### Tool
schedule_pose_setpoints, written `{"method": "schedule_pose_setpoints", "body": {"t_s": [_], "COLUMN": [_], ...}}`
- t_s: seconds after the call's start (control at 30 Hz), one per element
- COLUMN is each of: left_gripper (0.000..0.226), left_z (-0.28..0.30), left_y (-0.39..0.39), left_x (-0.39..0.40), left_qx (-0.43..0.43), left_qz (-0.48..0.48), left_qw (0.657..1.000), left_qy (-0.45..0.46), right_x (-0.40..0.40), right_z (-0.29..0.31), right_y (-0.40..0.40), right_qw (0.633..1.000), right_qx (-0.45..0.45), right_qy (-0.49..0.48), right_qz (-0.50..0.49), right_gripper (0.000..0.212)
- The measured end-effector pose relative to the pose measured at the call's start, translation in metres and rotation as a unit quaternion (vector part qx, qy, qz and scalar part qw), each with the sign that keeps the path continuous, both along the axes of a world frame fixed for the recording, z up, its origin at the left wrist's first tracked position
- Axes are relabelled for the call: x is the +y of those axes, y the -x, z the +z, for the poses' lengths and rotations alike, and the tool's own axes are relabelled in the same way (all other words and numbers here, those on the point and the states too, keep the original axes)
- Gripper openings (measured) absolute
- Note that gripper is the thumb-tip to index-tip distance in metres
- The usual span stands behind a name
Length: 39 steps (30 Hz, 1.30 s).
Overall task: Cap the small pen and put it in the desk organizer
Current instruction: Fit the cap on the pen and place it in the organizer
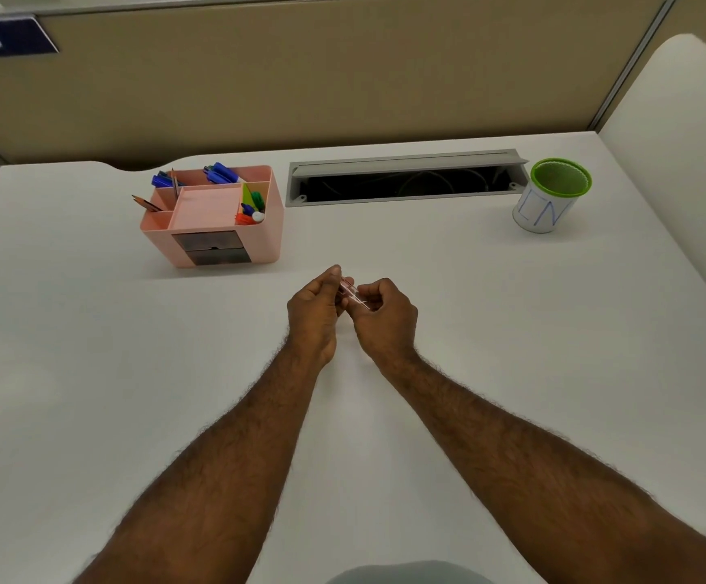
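Both my hands meet above the middle of the white desk. Between them is the small pen (353, 292), a short clear barrel with a reddish tint, lying slantwise from upper left to lower right. My left hand (315, 307) pinches its upper end with thumb and fingertips. My right hand (385, 316) curls around its lower end. I cannot tell whether the cap is on; the fingers hide both ends. The pink desk organizer (271, 229) stands to the upper left of my hands, with pens, pencils and markers in its compartments.
A green-rimmed white cup (547, 204) with blue lettering stands at the far right. A grey cable slot (406, 181) lies open behind the hands, by the beige partition wall. The desk's right edge curves near a white panel.
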State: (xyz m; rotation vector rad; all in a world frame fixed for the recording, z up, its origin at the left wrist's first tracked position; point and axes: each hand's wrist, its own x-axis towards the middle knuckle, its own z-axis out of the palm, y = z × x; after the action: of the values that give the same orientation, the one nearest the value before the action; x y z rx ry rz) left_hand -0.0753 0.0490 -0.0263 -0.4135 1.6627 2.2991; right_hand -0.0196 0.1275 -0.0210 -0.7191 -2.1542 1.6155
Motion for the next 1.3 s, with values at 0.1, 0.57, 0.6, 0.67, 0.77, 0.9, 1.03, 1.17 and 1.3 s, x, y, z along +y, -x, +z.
{"method": "schedule_pose_setpoints", "body": {"t_s": [0.1,0.57,0.6,0.67,0.77,0.9,1.03,1.17,1.3], "left_gripper": [0.021,0.022,0.025,0.023,0.028,0.033,0.035,0.046,0.053], "left_z": [0.003,0.031,0.034,0.043,0.055,0.059,0.056,0.049,0.038], "left_y": [0.004,0.031,0.033,0.041,0.057,0.077,0.099,0.114,0.119], "left_x": [-0.001,-0.036,-0.039,-0.045,-0.061,-0.098,-0.130,-0.141,-0.143], "left_qx": [0.006,0.137,0.144,0.149,0.174,0.212,0.246,0.206,0.167], "left_qz": [0.005,-0.093,-0.094,-0.060,0.068,0.184,0.127,0.023,-0.030], "left_qw": [1.000,0.959,0.955,0.954,0.922,0.819,0.794,0.750,0.728], "left_qy": [0.009,0.229,0.243,0.252,0.339,0.501,0.541,0.628,0.664], "right_x": [-0.003,-0.002,-0.002,-0.005,-0.015,-0.026,-0.041,-0.058,-0.072], "right_z": [0.002,0.031,0.035,0.042,0.051,0.066,0.087,0.099,0.099], "right_y": [0.004,0.040,0.047,0.062,0.083,0.112,0.147,0.178,0.200], "right_qw": [1.000,0.956,0.957,0.962,0.967,0.962,0.964,0.963,0.965], "right_qx": [-0.003,-0.136,-0.136,-0.130,-0.106,-0.034,0.020,0.022,0.056], "right_qy": [0.011,0.180,0.162,0.120,0.029,-0.066,-0.101,-0.105,-0.134], "right_qz": [-0.002,0.187,0.198,0.208,0.232,0.261,0.244,0.248,0.220], "right_gripper": [0.020,0.032,0.034,0.038,0.051,0.047,0.023,0.020,0.021]}}
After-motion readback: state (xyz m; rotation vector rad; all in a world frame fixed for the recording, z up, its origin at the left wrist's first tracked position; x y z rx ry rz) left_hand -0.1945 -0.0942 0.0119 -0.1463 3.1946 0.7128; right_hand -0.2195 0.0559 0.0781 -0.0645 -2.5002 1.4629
